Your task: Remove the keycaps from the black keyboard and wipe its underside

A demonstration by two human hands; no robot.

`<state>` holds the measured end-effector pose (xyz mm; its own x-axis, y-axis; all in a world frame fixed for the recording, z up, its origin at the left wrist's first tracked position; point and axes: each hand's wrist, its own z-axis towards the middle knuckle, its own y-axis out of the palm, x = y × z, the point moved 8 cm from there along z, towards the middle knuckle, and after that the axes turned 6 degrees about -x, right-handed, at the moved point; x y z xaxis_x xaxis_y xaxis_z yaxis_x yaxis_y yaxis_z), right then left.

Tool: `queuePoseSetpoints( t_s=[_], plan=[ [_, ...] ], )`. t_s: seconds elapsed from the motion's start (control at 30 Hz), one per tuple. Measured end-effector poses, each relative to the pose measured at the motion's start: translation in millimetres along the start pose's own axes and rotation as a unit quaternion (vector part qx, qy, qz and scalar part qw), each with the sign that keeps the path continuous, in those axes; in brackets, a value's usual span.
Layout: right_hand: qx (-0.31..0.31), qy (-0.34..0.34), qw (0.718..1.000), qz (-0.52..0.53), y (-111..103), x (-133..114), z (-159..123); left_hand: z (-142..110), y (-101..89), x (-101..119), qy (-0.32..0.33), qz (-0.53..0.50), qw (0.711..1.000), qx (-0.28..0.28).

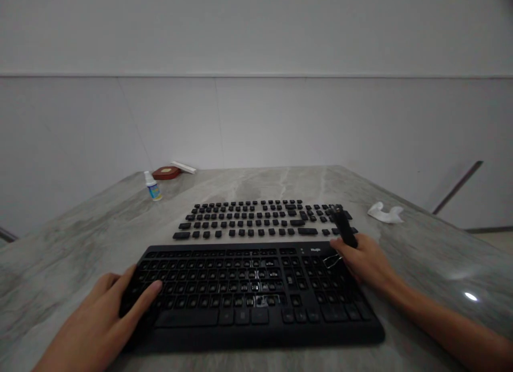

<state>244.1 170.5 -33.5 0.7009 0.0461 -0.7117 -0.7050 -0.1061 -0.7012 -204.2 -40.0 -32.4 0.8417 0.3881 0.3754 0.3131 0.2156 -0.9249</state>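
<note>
A black keyboard (256,292) lies on the grey marble table (280,182) in front of me, with its keycaps off. The loose black keycaps (260,219) are laid out in rows just behind it. My left hand (108,318) rests on the keyboard's left end, fingers stretched out and thumb on top. My right hand (366,262) sits over the right end, closed round a black keycap puller (344,227) whose thin wire loop (332,261) points down at the number-pad area.
At the table's back left stand a small white spray bottle (153,186), a flat reddish-brown round thing (165,172) and a white stick (183,167). A crumpled white tissue (385,212) lies at the right. White wall behind.
</note>
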Motion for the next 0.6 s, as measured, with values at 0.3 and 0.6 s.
queuePoseSetpoints(
  t_s=[0.3,0.6],
  plan=[
    [0.07,-0.051,0.996,-0.031,-22,-42,-19,-25,-24.1,11,0.05,0.031,0.992,0.111],
    [-0.245,-0.438,0.863,-0.067,92,-209,-150,-73,-37.9,182,0.175,-0.396,0.897,0.094]
  ],
)
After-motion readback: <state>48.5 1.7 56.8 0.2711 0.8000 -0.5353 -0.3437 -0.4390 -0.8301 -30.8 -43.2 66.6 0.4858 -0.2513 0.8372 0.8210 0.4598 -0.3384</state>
